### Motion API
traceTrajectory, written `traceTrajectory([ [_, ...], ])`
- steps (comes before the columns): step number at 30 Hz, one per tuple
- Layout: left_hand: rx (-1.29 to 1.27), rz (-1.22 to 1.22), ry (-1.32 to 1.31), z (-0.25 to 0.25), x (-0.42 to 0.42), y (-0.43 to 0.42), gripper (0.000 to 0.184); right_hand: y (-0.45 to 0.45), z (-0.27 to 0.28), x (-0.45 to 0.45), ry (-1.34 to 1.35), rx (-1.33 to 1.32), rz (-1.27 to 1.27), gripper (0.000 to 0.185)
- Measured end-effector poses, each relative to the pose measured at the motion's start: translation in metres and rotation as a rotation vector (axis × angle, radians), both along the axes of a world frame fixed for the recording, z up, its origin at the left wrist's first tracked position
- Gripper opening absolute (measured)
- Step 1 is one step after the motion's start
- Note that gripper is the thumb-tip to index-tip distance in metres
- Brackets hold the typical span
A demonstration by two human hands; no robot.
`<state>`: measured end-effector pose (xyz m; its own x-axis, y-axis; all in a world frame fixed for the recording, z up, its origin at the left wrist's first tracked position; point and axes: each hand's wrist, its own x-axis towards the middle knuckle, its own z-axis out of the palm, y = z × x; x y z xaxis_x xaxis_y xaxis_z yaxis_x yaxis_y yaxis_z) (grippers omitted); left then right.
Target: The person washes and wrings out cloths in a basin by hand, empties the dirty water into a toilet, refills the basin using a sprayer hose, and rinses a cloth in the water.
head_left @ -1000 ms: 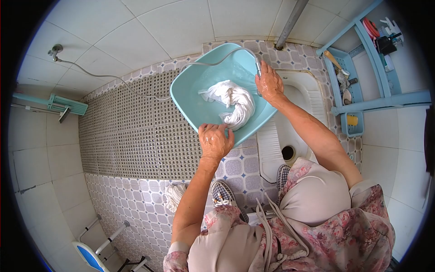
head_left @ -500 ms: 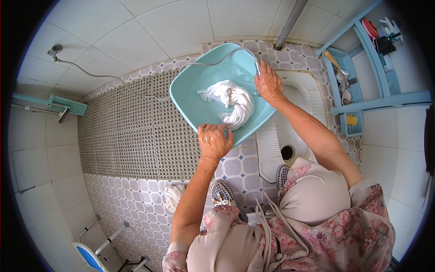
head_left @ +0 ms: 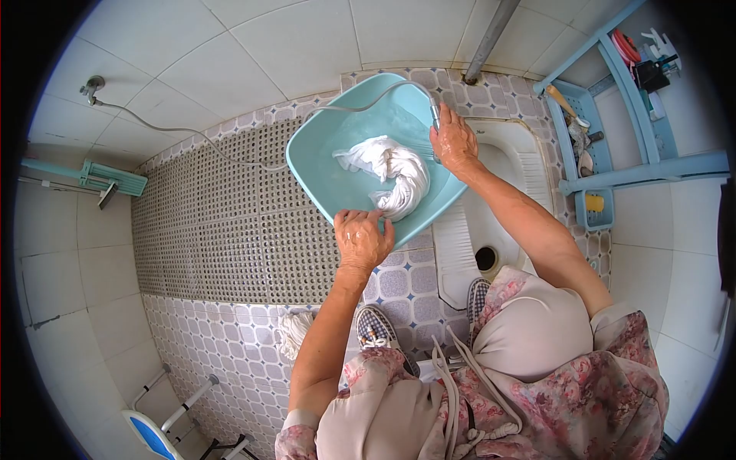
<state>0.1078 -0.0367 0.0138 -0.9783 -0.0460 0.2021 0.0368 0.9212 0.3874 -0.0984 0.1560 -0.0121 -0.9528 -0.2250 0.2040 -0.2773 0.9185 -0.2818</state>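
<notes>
A light blue plastic basin (head_left: 307, 165) holds water and a twisted white cloth (head_left: 402, 172). My left hand (head_left: 362, 236) grips the basin's near rim, with its fingers curled over the edge beside the cloth. At the right rim, my right hand (head_left: 456, 142) is closed around a chrome shower head (head_left: 436, 115). Streaks of water spray from it into the basin, and its spraying face is mostly hidden by the hand. A grey shower hose (head_left: 368, 107) arches from the shower head over the basin. Both hands are wet.
A squat toilet (head_left: 498, 165) lies right of the basin, its drain hole near my feet. Perforated mats (head_left: 215, 222) cover the floor at left. A blue rack (head_left: 644, 146) stands at right. A mop head (head_left: 294, 333) and a chair (head_left: 149, 433) are at lower left.
Both hands keep their places on the basin and the shower head. Only the water surface in the basin looks slightly different.
</notes>
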Motion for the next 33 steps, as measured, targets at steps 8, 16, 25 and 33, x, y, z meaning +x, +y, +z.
traceTrajectory([
  [8,-0.001,-0.002,0.004,-0.0007,0.0,-0.0004,0.02,-0.0002,0.0002,-0.0002,-0.011,0.004,0.005,0.063],
  [16,0.004,-0.007,0.017,-0.0005,0.0001,-0.0004,0.02,-0.0001,0.0036,0.0005,-0.043,-0.007,0.013,0.063],
  [25,0.007,-0.005,0.004,-0.0011,-0.0001,-0.0002,0.02,0.0008,0.0018,0.0004,-0.018,0.003,0.02,0.063],
  [33,0.011,-0.003,0.007,0.0006,0.0,0.0003,0.02,-0.0005,0.0022,-0.0002,-0.025,-0.007,0.012,0.063],
])
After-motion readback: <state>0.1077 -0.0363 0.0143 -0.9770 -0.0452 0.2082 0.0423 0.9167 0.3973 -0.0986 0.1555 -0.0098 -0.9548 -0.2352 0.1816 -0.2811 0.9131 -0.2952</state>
